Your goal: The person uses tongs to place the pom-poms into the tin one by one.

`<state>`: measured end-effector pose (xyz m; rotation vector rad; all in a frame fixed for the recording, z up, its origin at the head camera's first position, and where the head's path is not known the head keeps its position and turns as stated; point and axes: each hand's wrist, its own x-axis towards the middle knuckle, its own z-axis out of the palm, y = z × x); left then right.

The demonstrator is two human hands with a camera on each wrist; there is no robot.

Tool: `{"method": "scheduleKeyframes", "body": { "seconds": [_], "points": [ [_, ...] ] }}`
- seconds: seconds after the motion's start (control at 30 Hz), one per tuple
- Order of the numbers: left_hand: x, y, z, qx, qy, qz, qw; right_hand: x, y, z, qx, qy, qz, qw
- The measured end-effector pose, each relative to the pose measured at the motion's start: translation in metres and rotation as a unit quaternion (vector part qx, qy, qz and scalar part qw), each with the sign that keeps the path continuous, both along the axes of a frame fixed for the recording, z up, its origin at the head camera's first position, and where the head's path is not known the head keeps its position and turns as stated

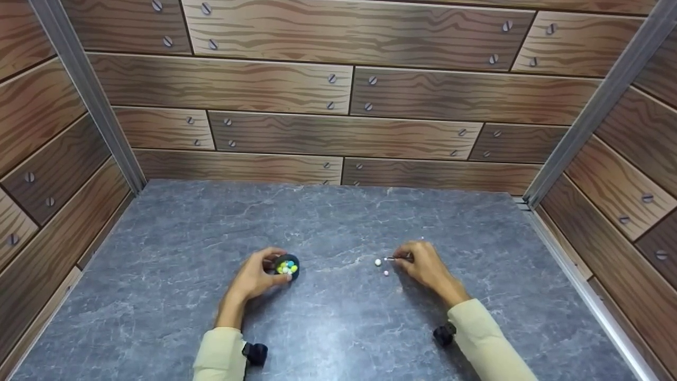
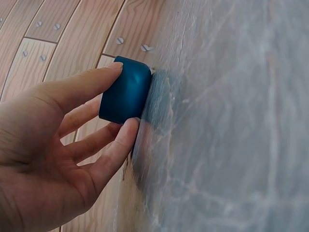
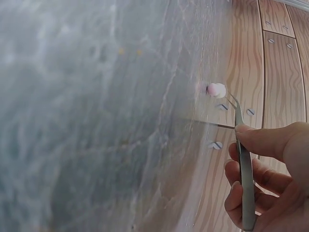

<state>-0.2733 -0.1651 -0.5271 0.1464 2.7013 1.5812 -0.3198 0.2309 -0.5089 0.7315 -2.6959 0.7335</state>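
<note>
My left hand grips a small dark round cup by its sides, thumb opposite the fingers. Several yellow, white and blue beads lie inside it. In the left wrist view the cup looks blue and smooth, its base down at the tabletop. My right hand pinches metal tweezers, whose two slightly parted bent tips point at a white bead. A second pale bead lies just nearer to me. From the right wrist, the pinkish bead overlaps the white one.
A grey marbled tabletop spreads beneath both hands. Wood-patterned walls enclose it at the back and both sides, with metal posts at the corners. Dark wrist cameras sit at each cuff.
</note>
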Motion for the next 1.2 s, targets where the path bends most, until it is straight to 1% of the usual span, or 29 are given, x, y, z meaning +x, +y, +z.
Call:
{"method": "scheduleKeyframes", "body": {
  "seconds": [0.37,0.6,0.83,1.2],
  "points": [
    [-0.001,0.0,0.001,-0.004,-0.001,0.002,1.0,-0.001,0.001,-0.001,-0.008,-0.017,-0.001,1.0],
    [-0.001,0.0,0.0,-0.006,0.002,0.0,1.0,0.0,0.001,-0.002,-0.01,-0.005,0.0,1.0],
    [-0.001,0.0,-0.001,-0.004,0.002,0.001,1.0,0.002,0.0,0.001,-0.016,0.002,-0.005,1.0],
    [0.0,0.0,0.0,-0.006,-0.007,0.002,1.0,0.003,-0.01,0.005,-0.026,0.016,0.006,1.0]
  ]
}}
